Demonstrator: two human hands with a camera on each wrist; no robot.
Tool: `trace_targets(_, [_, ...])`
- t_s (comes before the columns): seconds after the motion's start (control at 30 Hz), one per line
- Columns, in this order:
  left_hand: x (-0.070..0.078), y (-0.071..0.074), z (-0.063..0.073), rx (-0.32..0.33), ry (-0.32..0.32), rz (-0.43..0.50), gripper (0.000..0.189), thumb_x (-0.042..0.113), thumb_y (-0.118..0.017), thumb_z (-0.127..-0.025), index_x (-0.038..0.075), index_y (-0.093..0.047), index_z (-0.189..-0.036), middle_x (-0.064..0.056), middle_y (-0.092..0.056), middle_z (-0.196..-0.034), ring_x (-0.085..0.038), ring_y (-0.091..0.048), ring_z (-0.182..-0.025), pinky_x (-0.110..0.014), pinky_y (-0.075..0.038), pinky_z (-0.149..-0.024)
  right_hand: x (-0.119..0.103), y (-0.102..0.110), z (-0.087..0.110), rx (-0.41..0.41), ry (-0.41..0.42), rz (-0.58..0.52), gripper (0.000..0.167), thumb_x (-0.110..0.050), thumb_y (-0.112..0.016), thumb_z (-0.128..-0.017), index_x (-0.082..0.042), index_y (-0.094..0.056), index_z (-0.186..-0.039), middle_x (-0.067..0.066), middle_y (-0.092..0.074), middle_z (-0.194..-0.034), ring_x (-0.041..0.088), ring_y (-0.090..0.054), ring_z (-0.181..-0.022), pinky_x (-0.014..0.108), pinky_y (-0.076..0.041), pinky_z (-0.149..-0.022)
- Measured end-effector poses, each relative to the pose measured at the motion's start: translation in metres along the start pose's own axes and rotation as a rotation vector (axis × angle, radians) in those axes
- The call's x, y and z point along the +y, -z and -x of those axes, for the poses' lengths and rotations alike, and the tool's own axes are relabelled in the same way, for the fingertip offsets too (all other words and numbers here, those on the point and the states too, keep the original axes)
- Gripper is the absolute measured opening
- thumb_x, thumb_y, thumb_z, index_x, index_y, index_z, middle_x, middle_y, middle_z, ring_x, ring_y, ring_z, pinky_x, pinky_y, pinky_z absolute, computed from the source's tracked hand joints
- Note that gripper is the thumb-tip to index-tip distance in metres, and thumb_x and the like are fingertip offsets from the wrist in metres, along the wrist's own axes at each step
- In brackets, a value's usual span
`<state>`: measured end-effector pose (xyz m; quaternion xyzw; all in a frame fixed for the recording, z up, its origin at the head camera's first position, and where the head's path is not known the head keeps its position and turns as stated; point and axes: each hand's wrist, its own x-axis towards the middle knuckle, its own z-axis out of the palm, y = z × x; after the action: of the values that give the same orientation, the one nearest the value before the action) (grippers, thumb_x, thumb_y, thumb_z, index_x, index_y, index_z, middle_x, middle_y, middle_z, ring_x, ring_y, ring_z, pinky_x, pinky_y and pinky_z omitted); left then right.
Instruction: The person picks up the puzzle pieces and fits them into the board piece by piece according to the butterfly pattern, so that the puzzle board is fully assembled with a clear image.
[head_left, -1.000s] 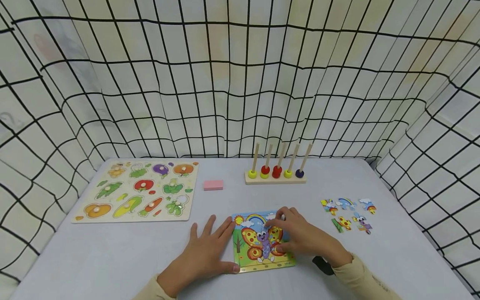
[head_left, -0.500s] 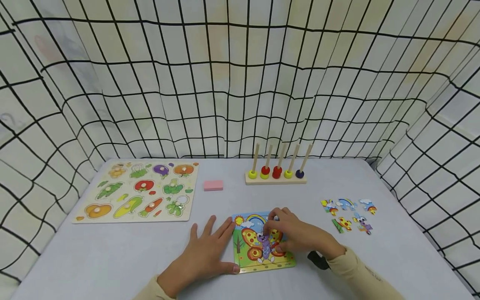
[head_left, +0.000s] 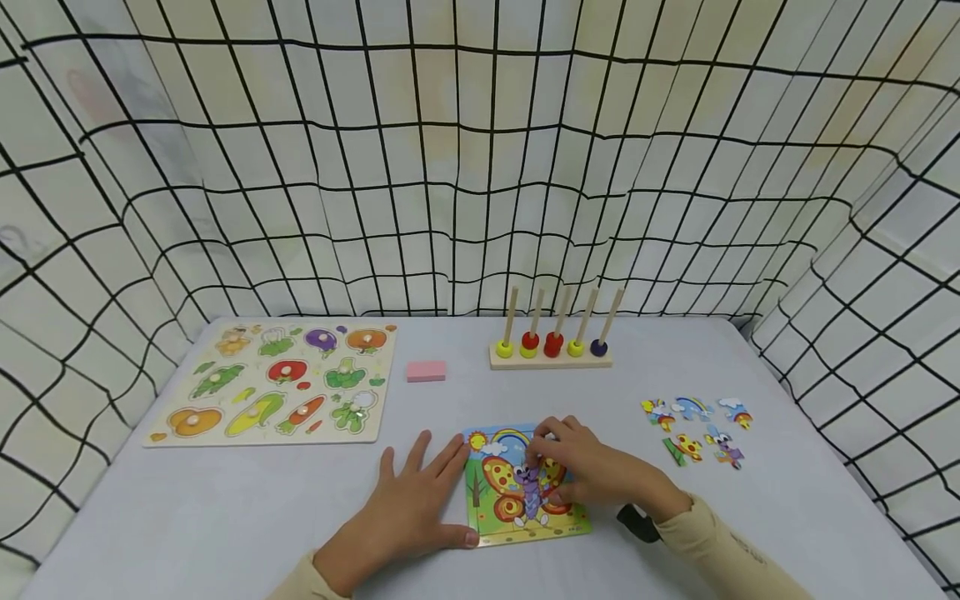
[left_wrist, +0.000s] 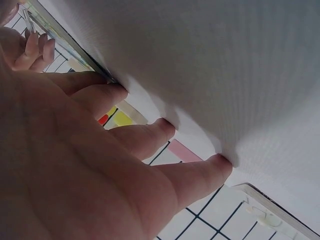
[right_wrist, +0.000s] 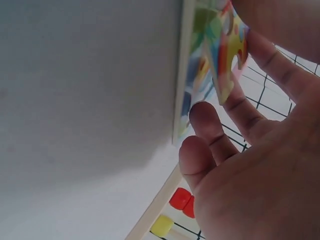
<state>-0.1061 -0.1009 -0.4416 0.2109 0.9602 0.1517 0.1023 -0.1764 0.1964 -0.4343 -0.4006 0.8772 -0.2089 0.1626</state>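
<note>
A butterfly jigsaw puzzle board lies on the white table in the head view. My left hand is spread out beside it, fingertips and thumb at its left edge. In the left wrist view the spread fingers touch the tabletop. Over the right half of the board, my right hand pinches a puzzle piece between thumb and fingers. In the right wrist view this piece is tilted up from the board, showing yellow, red and blue; in the head view the hand mostly hides it.
Several loose puzzle pieces lie to the right. A vegetable peg puzzle is at the back left, near a pink block. Behind the board stands a bead stacker with upright pegs. Black netting encloses the table's back and sides.
My right hand has shifted slightly left over the board, its index finger now more curled. The left hand and the loose pieces have stayed put.
</note>
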Motion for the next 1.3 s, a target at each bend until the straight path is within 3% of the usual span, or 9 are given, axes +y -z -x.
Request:
trace_targets(0.47, [-0.001,-0.002,0.001,0.009,0.006,-0.008,0.115,0.074,-0.081,-0.079,0.010,-0.040,-0.166,-0.006,-0.035,-0.173,-0.052,-0.024,-0.156,-0.088,-0.018,-0.109,-0.005,-0.007,0.010,0.063,-0.035,0.001,0.037,-0.011,-0.080,-0.097,-0.026,-0.068,-0.128,-0.014,-0.060,-0.126,0.016,-0.044,-0.117,0.043,-0.046,-0.101])
trace_targets(0.83, [-0.001,-0.001,0.000,0.002,0.001,0.009,0.115,0.073,-0.081,-0.079,0.010,-0.040,-0.166,-0.006,-0.035,-0.173,-0.053,-0.023,-0.156,-0.088,-0.016,-0.110,-0.012,-0.010,0.013,0.050,-0.038,-0.037,0.034,-0.007,-0.075,-0.101,-0.019,-0.065,-0.131,-0.009,-0.053,-0.123,0.010,-0.050,-0.115,0.034,-0.051,-0.101])
trace_targets(1.3, [-0.002,-0.002,0.002,0.018,-0.006,0.007,0.115,0.074,-0.080,-0.079,0.009,-0.041,-0.166,-0.006,-0.036,-0.172,-0.052,-0.024,-0.156,-0.087,-0.017,-0.109,-0.010,-0.014,0.014,0.124,0.051,-0.118,0.021,-0.010,-0.072,-0.104,-0.014,-0.071,-0.124,-0.008,-0.057,-0.120,0.007,-0.056,-0.109,0.030,-0.055,-0.094])
